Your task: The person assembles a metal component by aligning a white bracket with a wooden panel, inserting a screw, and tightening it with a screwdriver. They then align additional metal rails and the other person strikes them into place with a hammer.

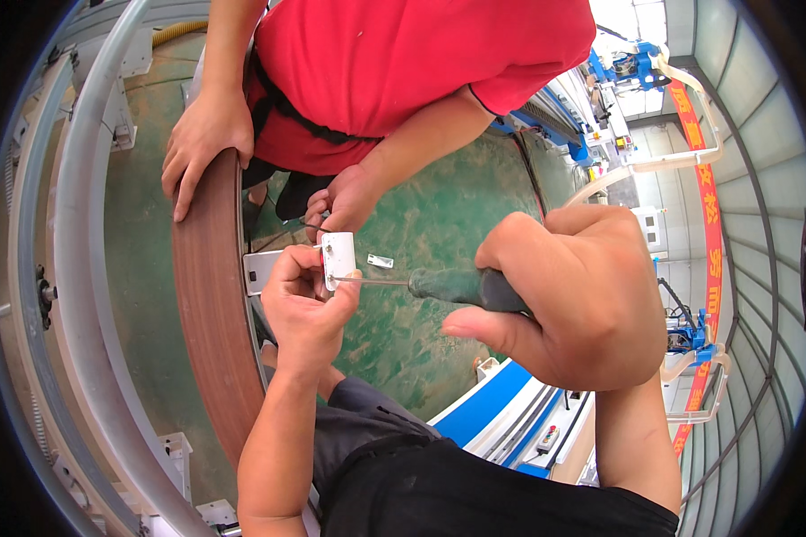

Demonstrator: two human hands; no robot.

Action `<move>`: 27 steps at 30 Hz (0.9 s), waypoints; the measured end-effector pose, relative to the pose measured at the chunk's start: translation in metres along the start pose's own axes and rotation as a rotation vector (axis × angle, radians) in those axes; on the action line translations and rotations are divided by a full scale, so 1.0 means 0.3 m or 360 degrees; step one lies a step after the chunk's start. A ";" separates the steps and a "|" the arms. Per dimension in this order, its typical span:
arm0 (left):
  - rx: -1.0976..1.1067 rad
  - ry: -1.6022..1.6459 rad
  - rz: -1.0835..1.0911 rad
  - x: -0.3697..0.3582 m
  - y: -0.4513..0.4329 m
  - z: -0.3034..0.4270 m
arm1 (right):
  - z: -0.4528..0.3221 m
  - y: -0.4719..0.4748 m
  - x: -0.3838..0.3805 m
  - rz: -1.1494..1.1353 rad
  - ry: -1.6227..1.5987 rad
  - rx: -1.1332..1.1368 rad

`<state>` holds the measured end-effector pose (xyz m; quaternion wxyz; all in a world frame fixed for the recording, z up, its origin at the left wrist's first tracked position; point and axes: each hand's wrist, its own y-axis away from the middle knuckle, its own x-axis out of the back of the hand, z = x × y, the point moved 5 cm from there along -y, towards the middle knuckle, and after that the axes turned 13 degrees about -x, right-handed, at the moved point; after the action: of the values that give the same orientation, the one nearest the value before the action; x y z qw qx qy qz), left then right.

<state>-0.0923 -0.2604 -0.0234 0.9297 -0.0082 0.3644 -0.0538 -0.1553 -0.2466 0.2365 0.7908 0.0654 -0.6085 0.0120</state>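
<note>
My left hand [307,302] pinches a small white metal bracket [341,252] between thumb and fingers. Two screws sit in the bracket's face, one above the other. A screwdriver [453,288] with a dark, worn handle is in my right hand [581,302], its thumb held off the handle. The thin shaft points left and its tip meets the lower screw [331,278], though whether it is seated in the head cannot be made out. Just behind the bracket, a co-worker's hand [349,201] is close to a thin dark cable [317,227].
A brown wood-grain panel [211,302] runs along my left, with the co-worker's other hand [208,151] resting on it. A white plate [260,272] juts from its edge. A small metal piece [380,261] appears over the green floor [430,201]. A blue-and-white machine [504,423] stands lower right.
</note>
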 end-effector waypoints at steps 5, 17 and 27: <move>-0.0003 -0.0014 0.0003 0.005 0.002 -0.001 | 0.032 -0.009 -0.021 -0.0061 -0.0233 -0.0250; -0.0042 -0.0059 0.0017 0.006 -0.003 0.013 | -0.005 0.023 -0.143 0.0256 0.0419 0.0890; 0.0018 -0.0134 -0.0105 0.033 -0.010 0.026 | 0.041 -0.095 -0.132 0.0066 0.0292 0.0767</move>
<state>-0.0800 -0.2646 -0.0244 0.9419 -0.0173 0.3242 -0.0859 -0.1746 -0.2740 0.1990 0.8038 0.2382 -0.5150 0.1787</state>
